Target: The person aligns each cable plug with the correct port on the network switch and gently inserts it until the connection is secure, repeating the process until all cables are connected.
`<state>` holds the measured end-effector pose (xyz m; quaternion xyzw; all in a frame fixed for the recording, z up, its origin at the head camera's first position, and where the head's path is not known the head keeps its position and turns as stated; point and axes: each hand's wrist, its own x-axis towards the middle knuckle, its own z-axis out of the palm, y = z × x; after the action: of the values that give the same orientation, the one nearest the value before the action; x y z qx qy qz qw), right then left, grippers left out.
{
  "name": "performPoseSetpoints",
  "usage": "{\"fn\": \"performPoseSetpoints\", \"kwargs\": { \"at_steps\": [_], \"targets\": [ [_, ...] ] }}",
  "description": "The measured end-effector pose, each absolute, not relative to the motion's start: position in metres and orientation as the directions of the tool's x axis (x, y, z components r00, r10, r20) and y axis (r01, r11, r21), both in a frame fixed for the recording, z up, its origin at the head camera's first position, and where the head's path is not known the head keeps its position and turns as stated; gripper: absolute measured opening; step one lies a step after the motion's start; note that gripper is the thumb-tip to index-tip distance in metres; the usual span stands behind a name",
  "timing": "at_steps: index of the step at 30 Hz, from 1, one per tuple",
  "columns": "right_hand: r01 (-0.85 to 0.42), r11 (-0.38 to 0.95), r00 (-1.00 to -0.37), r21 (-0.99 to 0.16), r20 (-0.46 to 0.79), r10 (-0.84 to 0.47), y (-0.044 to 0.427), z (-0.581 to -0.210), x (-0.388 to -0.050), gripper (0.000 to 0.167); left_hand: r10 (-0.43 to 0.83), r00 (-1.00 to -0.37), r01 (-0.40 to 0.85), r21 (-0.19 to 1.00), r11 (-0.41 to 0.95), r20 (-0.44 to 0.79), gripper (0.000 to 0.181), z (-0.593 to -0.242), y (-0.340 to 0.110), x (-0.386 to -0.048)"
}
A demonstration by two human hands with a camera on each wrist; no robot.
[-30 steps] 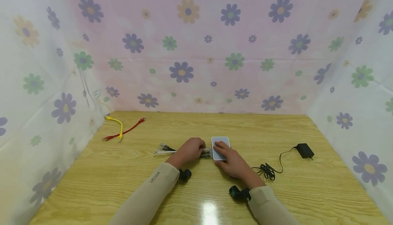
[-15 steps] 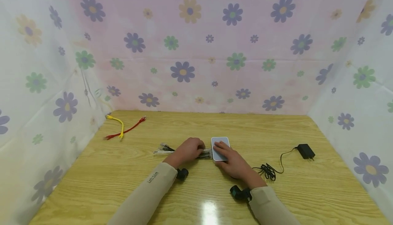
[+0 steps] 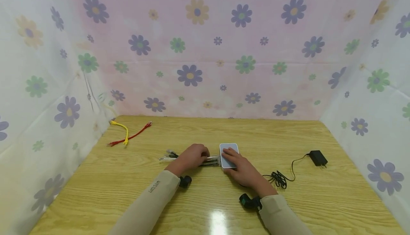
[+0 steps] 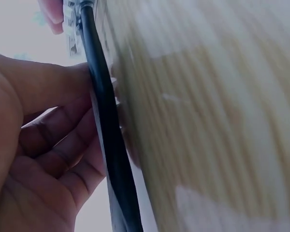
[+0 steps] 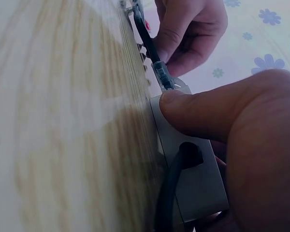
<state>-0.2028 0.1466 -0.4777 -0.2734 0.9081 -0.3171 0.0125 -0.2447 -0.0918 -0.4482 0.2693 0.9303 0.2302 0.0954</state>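
Observation:
A white box with a grey top [image 3: 228, 156] lies on the table, several black and white cables [image 3: 211, 163] running from its left side. My right hand [image 3: 242, 167] holds the box, fingers over its top and thumb on its near side; in the right wrist view the thumb [image 5: 198, 113] presses beside a clear plug [image 5: 163, 76]. A black cord [image 5: 168, 193] enters that side of the box. My left hand [image 3: 191, 157] pinches the cables a little left of the box; the left wrist view shows its thumb and fingers around a black cable [image 4: 106, 111].
A yellow cable [image 3: 126, 130] crosses a red cable [image 3: 138, 133] at the table's back left. On the right lie a coiled black cord [image 3: 279, 179] and its power adapter [image 3: 318, 157]. Flowered cloth [image 3: 205, 50] stands along the back and sides.
My left hand has slid a little left along the cables, away from the box, showing more of them. My right hand stays on the box.

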Motion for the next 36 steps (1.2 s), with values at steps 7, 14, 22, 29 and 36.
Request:
{"fn": "performPoseSetpoints", "kwargs": {
  "at_steps": [7,14,22,29,36],
  "targets": [
    [-0.483,0.646,-0.852,-0.59,0.149,-0.501,0.146,-0.477,-0.202,0.057,0.521,-0.852,0.433,0.482,0.762,-0.059,0.017,-0.445,-0.105,-0.244],
    [-0.488,0.649,-0.85,-0.583,0.15,-0.505,0.146,-0.478,-0.203,0.058,0.481,-0.876,0.411,0.458,0.789,-0.044,0.018,-0.438,-0.12,-0.243],
    [-0.495,0.64,-0.845,-0.587,0.154,-0.512,0.147,-0.477,-0.202,0.058,0.448,-0.894,0.408,0.429,0.806,0.008,0.015,-0.434,-0.14,-0.247],
    [-0.501,0.645,-0.845,-0.577,0.164,-0.509,0.147,-0.478,-0.202,0.058,0.41,-0.912,0.372,0.427,0.824,0.004,0.017,-0.431,-0.157,-0.249],
    [-0.504,0.641,-0.842,-0.579,0.165,-0.513,0.147,-0.478,-0.202,0.058,0.374,-0.927,0.347,0.404,0.847,0.011,0.016,-0.434,-0.174,-0.25]
  ]
}}
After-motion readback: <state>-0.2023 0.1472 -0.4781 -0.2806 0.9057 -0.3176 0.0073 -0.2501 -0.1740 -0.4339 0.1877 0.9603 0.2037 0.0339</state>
